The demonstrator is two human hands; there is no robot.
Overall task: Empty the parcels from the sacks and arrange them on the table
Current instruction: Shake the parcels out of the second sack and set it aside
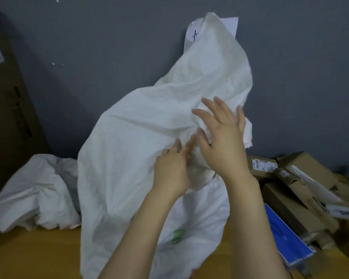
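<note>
Head view, from the left: a tall brown carton carries a pale label and dark print, both too blurred to read. Beside it a crumpled sack lies on the tabletop. The big white sack stands reared up in front of me, with a smeared green mark low down that I can't read. My left hand is at its bunched fabric, but whether those fingers pinch it I can't tell. My right hand is spread wide, fingers straight against the cloth, holding nothing.

With so little grip, the sack could flop right onto the parcels and shove the blue parcel off the edge. A sheet of paper on the wall shows one black stroke, and the parcels' shipping labels are illegible.
</note>
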